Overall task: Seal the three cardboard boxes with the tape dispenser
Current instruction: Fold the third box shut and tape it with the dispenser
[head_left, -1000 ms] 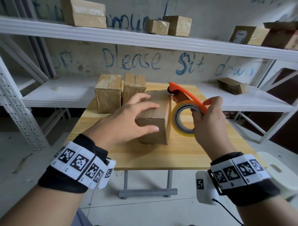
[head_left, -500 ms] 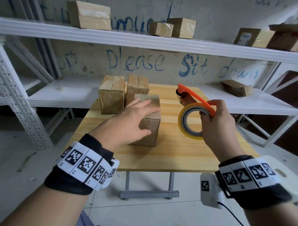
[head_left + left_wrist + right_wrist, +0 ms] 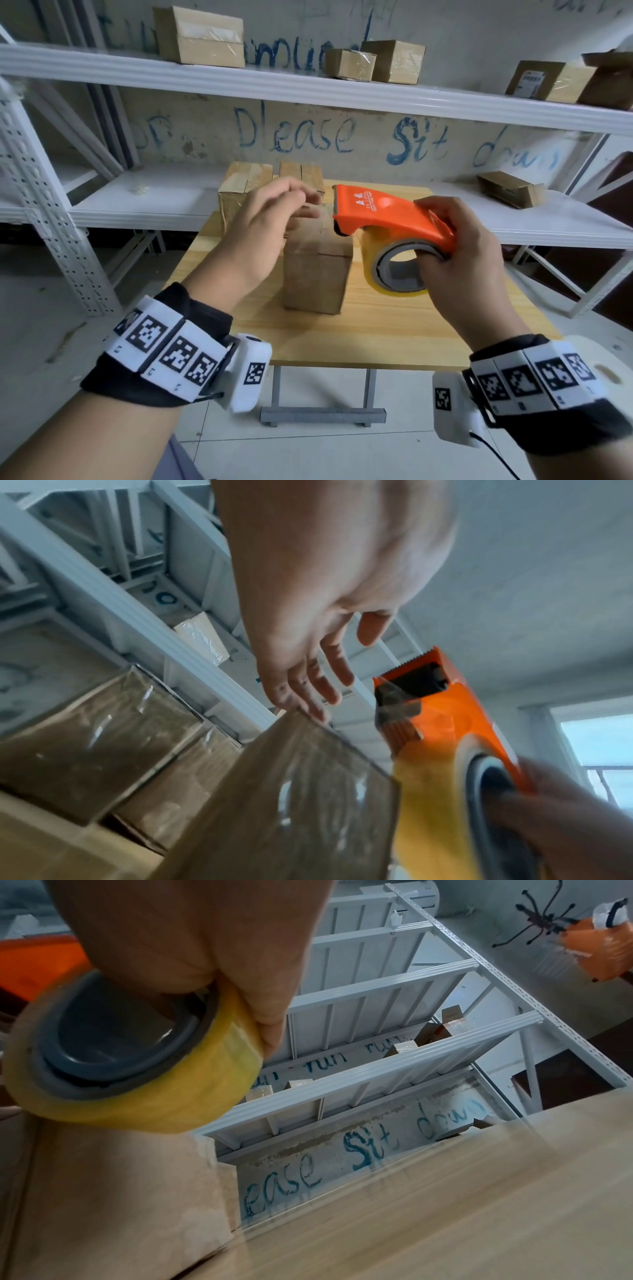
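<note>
A plain cardboard box stands upright in the middle of the wooden table; its top seam shows no tape. Two boxes wrapped in clear tape, one on the left and one on the right, stand behind it. My left hand hovers over the near box's far top edge with relaxed fingers and holds nothing. My right hand grips the orange tape dispenser, which carries a yellowish roll, just right of the box's top. The dispenser's toothed nose points away from me.
White metal shelving runs behind the table, with several boxes on its upper shelf and one box on the lower shelf at right. A perforated rack post stands to the left. A white stool sits by my right wrist.
My left hand has lifted off the near box and its fingers have loosened. My right hand has turned the dispenser flat, orange top up, and brought it left against the box's top.
</note>
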The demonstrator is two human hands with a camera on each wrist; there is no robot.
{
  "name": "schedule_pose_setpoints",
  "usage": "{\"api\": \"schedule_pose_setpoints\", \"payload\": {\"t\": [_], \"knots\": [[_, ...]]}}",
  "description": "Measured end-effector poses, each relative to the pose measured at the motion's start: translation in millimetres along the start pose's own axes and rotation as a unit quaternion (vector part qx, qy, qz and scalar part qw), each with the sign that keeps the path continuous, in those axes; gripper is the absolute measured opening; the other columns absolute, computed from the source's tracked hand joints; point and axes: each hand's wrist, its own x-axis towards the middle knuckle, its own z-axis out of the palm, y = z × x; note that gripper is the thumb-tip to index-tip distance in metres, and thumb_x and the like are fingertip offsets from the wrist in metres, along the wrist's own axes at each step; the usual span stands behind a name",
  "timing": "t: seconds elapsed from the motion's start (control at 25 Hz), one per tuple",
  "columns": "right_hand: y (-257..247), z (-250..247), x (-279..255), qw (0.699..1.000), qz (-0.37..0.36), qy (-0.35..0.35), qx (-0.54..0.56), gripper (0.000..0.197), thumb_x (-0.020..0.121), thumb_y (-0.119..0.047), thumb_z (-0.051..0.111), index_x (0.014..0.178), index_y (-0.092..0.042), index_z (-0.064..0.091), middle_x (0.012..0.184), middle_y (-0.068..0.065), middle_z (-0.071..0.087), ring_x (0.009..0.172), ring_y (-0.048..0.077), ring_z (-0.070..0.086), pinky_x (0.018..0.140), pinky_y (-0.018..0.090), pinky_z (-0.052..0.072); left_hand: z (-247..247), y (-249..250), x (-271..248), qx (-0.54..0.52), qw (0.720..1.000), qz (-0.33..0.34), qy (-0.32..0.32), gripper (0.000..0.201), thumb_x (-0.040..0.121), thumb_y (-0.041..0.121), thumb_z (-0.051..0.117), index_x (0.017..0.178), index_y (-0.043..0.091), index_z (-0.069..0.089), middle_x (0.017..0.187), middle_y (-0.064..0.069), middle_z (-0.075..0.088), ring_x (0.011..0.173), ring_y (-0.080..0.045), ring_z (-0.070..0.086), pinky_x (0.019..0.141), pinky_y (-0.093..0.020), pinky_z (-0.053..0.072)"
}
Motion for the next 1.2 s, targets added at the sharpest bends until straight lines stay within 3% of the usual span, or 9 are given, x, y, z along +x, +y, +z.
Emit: {"api": "schedule_pose_setpoints", "payload": {"t": [0.12, 0.28, 0.44, 0.64, 0.72, 0.84, 0.92, 1.08, 1.2], "knots": [[-1, 2, -2, 1.0, -0.028, -0.01, -0.003, 0.06, 0.066, 0.015, 0.06, 0.115, -0.019, 0.061, 0.1, -0.009, 0.062, 0.087, 0.003, 0.054, 0.074, 0.003, 0.038, 1, 9, -2, -0.145, 0.986, -0.077, -0.032, 0.024, 0.103, 0.025, 0.052, 0.105, 0.01, 0.07, 0.09, 0.002, 0.075, 0.075, -0.013, 0.069, 0.068, -0.027, 0.054], [0, 3, -2, 0.999, -0.041, -0.008, -0.007, 0.062, 0.064, 0.015, 0.061, 0.117, -0.017, 0.061, 0.101, -0.008, 0.061, 0.089, 0.004, 0.053, 0.075, 0.002, 0.038, -5, 13, -3, -0.242, 0.955, -0.156, -0.073, 0.04, 0.086, 0.027, 0.065, 0.117, 0.002, 0.068, 0.094, -0.006, 0.075, 0.076, -0.013, 0.071, 0.069, -0.023, 0.059], [2, 5, -2, 0.999, -0.047, -0.01, -0.007, 0.061, 0.065, 0.014, 0.062, 0.117, -0.018, 0.061, 0.102, -0.009, 0.06, 0.091, 0.004, 0.054, 0.076, 0.002, 0.037, -12, 11, -3, -0.292, 0.925, -0.222, -0.098, 0.032, 0.087, 0.024, 0.064, 0.113, 0.005, 0.069, 0.094, -0.01, 0.075, 0.078, -0.015, 0.072, 0.07, -0.024, 0.061], [1, 6, -2, 0.999, -0.045, 0.001, -0.002, 0.059, 0.067, 0.015, 0.062, 0.116, -0.018, 0.061, 0.101, -0.008, 0.061, 0.09, 0.002, 0.053, 0.076, 0.001, 0.037, -14, 13, -6, -0.313, 0.915, -0.236, -0.094, 0.024, 0.102, 0.004, 0.044, 0.112, 0.001, 0.066, 0.095, -0.013, 0.076, 0.081, -0.018, 0.075, 0.071, -0.022, 0.061], [1, 6, -2, 0.999, -0.04, -0.002, 0.0, 0.059, 0.067, 0.015, 0.062, 0.117, -0.019, 0.061, 0.102, -0.007, 0.062, 0.091, 0.005, 0.055, 0.076, 0.002, 0.038, -12, 14, -6, -0.301, 0.919, -0.242, -0.083, 0.024, 0.104, 0.0, 0.042, 0.114, -0.002, 0.063, 0.091, -0.015, 0.076, 0.077, -0.017, 0.075, 0.071, -0.021, 0.061], [3, 7, -2, 0.999, -0.041, -0.006, -0.003, 0.059, 0.067, 0.014, 0.062, 0.116, -0.019, 0.061, 0.102, -0.006, 0.063, 0.091, 0.01, 0.057, 0.077, 0.003, 0.039, -10, 14, -6, -0.268, 0.931, -0.242, -0.059, 0.02, 0.1, -0.009, 0.045, 0.104, 0.0, 0.062, 0.082, -0.013, 0.075, 0.072, -0.016, 0.074, 0.065, -0.019, 0.06], [3, 8, -2, 0.999, -0.044, -0.007, -0.007, 0.059, 0.066, 0.014, 0.062, 0.116, -0.018, 0.062, 0.102, -0.006, 0.063, 0.09, 0.009, 0.057, 0.077, 0.003, 0.039, -10, 15, -6, -0.249, 0.937, -0.239, -0.058, 0.02, 0.1, -0.008, 0.045, 0.102, 0.001, 0.063, 0.082, -0.014, 0.074, 0.071, -0.016, 0.073, 0.065, -0.019, 0.059], [2, 8, -3, 0.999, -0.04, -0.015, -0.003, 0.058, 0.069, 0.013, 0.062, 0.116, -0.019, 0.061, 0.102, -0.006, 0.063, 0.091, 0.011, 0.058, 0.076, 0.008, 0.042, -11, 18, -8, -0.243, 0.936, -0.234, -0.096, 0.026, 0.104, 0.007, 0.044, 0.117, -0.005, 0.064, 0.09, -0.018, 0.074, 0.08, -0.02, 0.072, 0.068, -0.021, 0.059], [2, 7, -2, 0.999, -0.038, -0.017, -0.001, 0.057, 0.069, 0.013, 0.062, 0.116, -0.02, 0.061, 0.102, -0.007, 0.063, 0.09, 0.011, 0.058, 0.075, 0.006, 0.041, -11, 18, -9, -0.235, 0.941, -0.224, -0.09, 0.02, 0.103, 0.003, 0.049, 0.117, -0.003, 0.061, 0.09, -0.017, 0.075, 0.08, -0.02, 0.074, 0.065, -0.02, 0.059]]}}
